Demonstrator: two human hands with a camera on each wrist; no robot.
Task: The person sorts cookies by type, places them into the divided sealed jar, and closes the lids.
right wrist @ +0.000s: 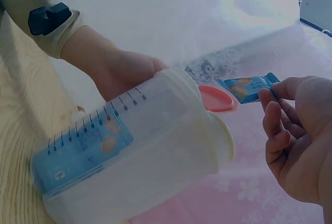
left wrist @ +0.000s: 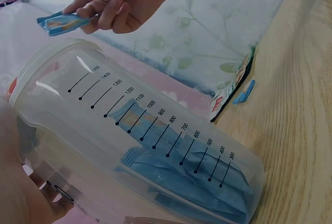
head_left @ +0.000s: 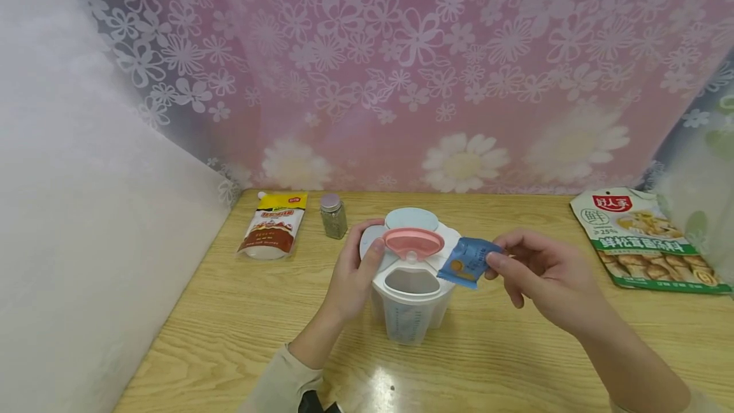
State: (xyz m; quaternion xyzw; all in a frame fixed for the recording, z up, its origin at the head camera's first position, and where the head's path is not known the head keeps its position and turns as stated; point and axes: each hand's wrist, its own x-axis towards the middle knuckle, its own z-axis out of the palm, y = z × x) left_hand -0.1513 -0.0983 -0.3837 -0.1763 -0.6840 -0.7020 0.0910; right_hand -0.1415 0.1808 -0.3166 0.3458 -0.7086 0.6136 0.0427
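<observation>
A clear storage canister [head_left: 405, 325] with several lids stands on the table. Its pink flap [head_left: 414, 242] is raised, exposing an opening in the front compartment. My left hand [head_left: 352, 279] grips the canister's left side, thumb over the top. Between the thumb and fingers of my right hand [head_left: 541, 276] is a small blue snack packet [head_left: 467, 262], held beside the opening, to its right. Several blue packets [left wrist: 181, 167] lie inside the canister, behind its printed volume scale, as the left wrist view shows. That view has the held packet [left wrist: 62, 23] above the canister's rim.
At the back left lie a yellow-and-brown pouch [head_left: 272, 226] and a small spice jar [head_left: 333, 216] with a purple cap. A large green-and-white pouch [head_left: 648, 239] lies at the right. Near it, another blue packet [left wrist: 244, 92] rests on the table. Floral cloth [head_left: 401, 81] hangs behind.
</observation>
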